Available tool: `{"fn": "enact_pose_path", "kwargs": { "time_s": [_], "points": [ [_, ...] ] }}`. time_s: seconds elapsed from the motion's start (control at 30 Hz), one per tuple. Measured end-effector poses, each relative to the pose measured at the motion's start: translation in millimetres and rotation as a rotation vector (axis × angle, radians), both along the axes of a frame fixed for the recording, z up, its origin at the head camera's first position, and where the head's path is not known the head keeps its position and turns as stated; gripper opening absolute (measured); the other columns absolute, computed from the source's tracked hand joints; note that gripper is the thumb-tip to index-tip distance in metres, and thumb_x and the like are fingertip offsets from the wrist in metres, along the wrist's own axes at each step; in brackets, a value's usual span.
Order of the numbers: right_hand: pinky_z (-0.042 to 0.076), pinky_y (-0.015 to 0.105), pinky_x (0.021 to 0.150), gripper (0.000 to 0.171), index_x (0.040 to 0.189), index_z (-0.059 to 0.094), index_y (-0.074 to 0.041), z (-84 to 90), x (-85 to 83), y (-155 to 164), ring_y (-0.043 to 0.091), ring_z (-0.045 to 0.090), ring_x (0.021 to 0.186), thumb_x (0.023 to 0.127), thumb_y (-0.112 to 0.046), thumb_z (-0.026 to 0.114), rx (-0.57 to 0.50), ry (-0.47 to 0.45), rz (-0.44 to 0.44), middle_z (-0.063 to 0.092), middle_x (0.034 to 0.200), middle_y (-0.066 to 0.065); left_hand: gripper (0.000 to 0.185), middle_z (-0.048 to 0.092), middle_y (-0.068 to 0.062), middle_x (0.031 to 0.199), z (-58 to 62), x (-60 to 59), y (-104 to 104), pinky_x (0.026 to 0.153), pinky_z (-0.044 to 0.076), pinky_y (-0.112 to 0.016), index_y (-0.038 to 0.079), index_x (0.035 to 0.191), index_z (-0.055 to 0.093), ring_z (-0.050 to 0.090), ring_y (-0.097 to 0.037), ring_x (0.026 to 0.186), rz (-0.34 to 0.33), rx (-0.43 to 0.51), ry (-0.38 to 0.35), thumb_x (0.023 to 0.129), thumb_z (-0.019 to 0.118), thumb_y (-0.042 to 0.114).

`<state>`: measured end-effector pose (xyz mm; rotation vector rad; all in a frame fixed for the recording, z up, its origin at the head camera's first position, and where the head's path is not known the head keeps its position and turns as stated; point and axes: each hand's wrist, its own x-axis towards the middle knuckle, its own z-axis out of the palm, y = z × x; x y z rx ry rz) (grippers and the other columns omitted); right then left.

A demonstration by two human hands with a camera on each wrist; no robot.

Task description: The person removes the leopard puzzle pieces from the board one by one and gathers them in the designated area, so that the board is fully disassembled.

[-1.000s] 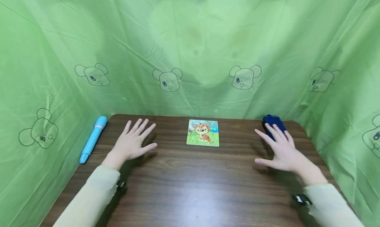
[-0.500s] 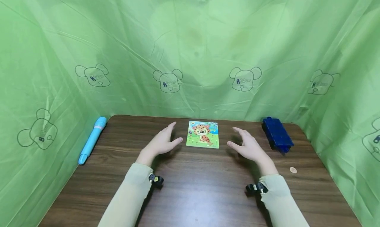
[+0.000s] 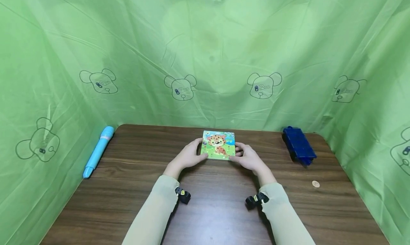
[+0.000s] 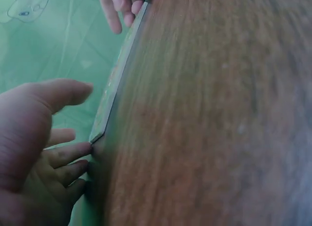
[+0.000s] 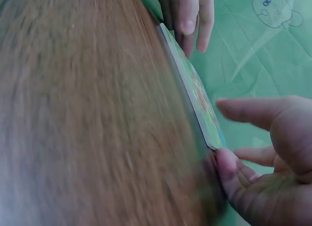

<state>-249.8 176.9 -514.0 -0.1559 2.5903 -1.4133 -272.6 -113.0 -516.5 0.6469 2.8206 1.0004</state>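
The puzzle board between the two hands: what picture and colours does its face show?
The puzzle board shows a spotted orange cartoon leopard on green grass under blue sky, clearest in the head view.

The head view looks forward and down from above the near edge of the table [image 3: 217, 209], taking in its whole top up to the far edge and the green curtain [image 3: 205, 53] behind; the left wrist view sits low and very near, skimming the wood toward the puzzle board [image 4: 114, 84]; the right wrist view does likewise from the opposite side; all three share the board and both hands' fingertips.
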Motion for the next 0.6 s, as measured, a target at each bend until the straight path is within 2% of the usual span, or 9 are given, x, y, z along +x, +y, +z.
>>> {"fn": "enact_pose_path", "kwargs": {
  "time_s": [0.17,0.37,0.6],
  "points": [
    [0.047,0.034,0.088,0.081,0.154,0.038,0.001,-4.6,-4.8,-6,0.022,0.053,0.106,0.087,-0.016,0.081,0.069,-0.015,-0.016,0.049,0.123,0.011,0.081,0.035,-0.015,0.160,-4.9,-1.1,0,0.120,0.026,-0.048,0.007,0.157,0.033,0.024,-0.031,0.152,-0.006,-0.058,-0.039,0.093,0.072,0.036],
    [0.044,0.038,0.091,0.081,0.153,0.042,-0.003,-1.9,2.3,-11,0.024,0.049,0.105,0.084,-0.014,0.083,0.085,-0.019,-0.046,0.049,0.121,0.011,0.078,0.036,-0.013,0.159,-4.7,1.8,-6,0.118,0.031,-0.045,0.006,0.157,0.035,0.033,-0.028,0.147,-0.035,-0.057,-0.013,0.094,0.070,0.035],
    [0.045,0.042,0.095,0.081,0.150,0.047,0.000,-1.3,15.7,-17,0.026,0.053,0.109,0.081,-0.019,0.086,0.129,0.030,-0.009,0.054,0.120,0.013,0.079,0.035,-0.010,0.158,-3.5,12.5,-26,0.116,0.034,-0.047,0.010,0.157,0.036,0.035,-0.026,0.146,-0.083,-0.048,-0.042,0.093,0.073,0.037]
  ]
}}
